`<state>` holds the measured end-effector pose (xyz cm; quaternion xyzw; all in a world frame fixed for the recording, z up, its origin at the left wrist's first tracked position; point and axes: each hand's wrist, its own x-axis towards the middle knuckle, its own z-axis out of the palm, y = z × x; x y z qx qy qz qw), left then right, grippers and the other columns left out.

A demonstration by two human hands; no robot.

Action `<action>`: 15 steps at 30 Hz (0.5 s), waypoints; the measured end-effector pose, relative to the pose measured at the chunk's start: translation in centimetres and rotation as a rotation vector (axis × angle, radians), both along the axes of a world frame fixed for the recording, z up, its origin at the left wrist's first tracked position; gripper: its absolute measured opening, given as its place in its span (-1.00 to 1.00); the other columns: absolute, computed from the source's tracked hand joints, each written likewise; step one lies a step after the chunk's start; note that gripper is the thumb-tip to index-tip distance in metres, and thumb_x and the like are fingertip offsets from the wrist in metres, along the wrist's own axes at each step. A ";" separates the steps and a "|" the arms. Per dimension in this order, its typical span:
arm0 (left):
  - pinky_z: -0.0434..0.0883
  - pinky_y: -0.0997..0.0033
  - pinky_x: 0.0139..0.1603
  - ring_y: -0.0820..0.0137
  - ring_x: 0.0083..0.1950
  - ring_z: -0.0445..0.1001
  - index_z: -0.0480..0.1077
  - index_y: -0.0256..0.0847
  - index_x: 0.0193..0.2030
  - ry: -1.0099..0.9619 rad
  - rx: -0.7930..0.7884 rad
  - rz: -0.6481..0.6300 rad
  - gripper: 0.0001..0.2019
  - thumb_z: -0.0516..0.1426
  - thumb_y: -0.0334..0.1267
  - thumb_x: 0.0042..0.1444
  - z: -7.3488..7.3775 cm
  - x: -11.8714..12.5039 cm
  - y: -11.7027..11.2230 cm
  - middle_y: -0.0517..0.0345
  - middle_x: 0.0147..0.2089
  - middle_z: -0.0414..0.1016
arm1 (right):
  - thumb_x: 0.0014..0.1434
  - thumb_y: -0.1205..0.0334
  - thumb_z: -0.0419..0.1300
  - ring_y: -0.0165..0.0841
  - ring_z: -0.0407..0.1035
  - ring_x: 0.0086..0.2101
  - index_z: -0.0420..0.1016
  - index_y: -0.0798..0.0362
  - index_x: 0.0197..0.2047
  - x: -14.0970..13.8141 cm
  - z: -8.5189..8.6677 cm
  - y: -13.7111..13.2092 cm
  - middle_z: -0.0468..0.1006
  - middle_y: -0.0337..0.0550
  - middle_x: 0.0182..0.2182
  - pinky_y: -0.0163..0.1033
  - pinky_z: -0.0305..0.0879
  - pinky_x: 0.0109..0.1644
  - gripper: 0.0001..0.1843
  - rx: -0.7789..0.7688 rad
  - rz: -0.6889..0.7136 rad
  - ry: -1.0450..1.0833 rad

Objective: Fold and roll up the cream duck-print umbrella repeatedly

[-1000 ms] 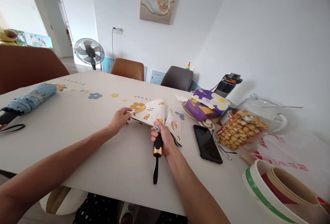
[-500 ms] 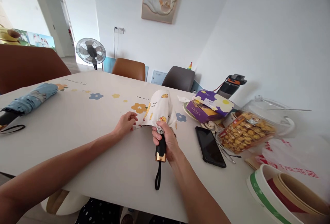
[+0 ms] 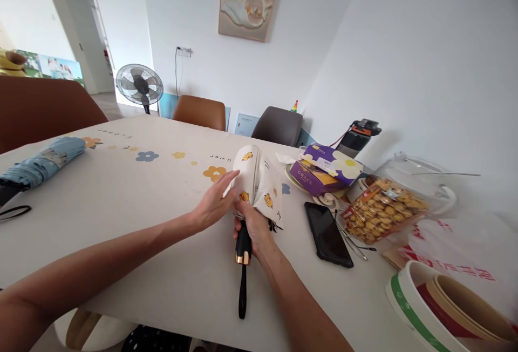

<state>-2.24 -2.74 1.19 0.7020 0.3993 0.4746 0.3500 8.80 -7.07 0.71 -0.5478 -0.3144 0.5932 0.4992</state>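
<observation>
A folded white umbrella (image 3: 259, 182) printed with yellow ducks lies on the table (image 3: 133, 217) in front of me. My right hand (image 3: 254, 225) is closed round the umbrella's black handle (image 3: 243, 244), whose gold band and black wrist strap (image 3: 242, 295) trail toward me. My left hand (image 3: 214, 203) has its fingers stretched out flat against the left side of the white canopy, pressing the fabric against the shaft.
A folded blue umbrella (image 3: 38, 166) lies at the far left. Right of me are a black phone (image 3: 327, 230), a purple box (image 3: 324, 168), a bag of snacks (image 3: 378, 209), a glass lidded dish (image 3: 421, 176), a black bottle (image 3: 358, 136) and stacked paper bowls (image 3: 441, 303). Chairs and a fan (image 3: 140, 85) stand beyond.
The canopy flaps have been gathered from spread out to bundled upright. My left hand moved right from the fabric's edge onto the canopy's side. The right hand kept its grip.
</observation>
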 end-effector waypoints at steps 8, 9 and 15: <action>0.14 0.18 0.16 0.21 0.18 0.18 0.21 -0.16 0.04 -0.109 -0.244 -0.001 -0.60 0.04 -0.11 0.06 1.5 3.3 1.6 -0.02 0.12 0.26 | -0.07 0.16 0.11 -0.49 0.12 -0.83 0.19 0.07 -0.60 -0.1 -1.3 0.1 0.22 -0.37 -0.83 -0.38 0.08 -0.76 -0.78 0.022 0.134 -0.025; 0.22 0.18 0.10 0.22 0.10 0.26 0.21 -0.15 0.03 -0.139 -0.272 -0.008 -0.59 0.07 -0.10 0.03 1.5 3.3 1.7 -0.01 0.07 0.31 | -0.06 0.15 0.10 -0.49 0.13 -0.83 0.19 0.07 -0.59 -0.1 -1.5 0.1 0.22 -0.36 -0.83 -0.38 0.08 -0.76 -0.79 0.021 0.145 -0.031; 0.43 0.26 -0.23 0.20 -0.19 0.46 0.33 -0.26 -0.18 -0.431 -0.595 -0.110 -0.62 0.23 -0.16 -0.16 1.5 2.4 2.9 -0.05 -0.20 0.48 | -0.03 0.14 0.10 -0.49 0.13 -0.83 0.22 0.08 -0.61 -0.4 -1.4 -0.5 0.22 -0.37 -0.83 -0.38 0.11 -0.75 -0.76 0.033 0.218 -0.056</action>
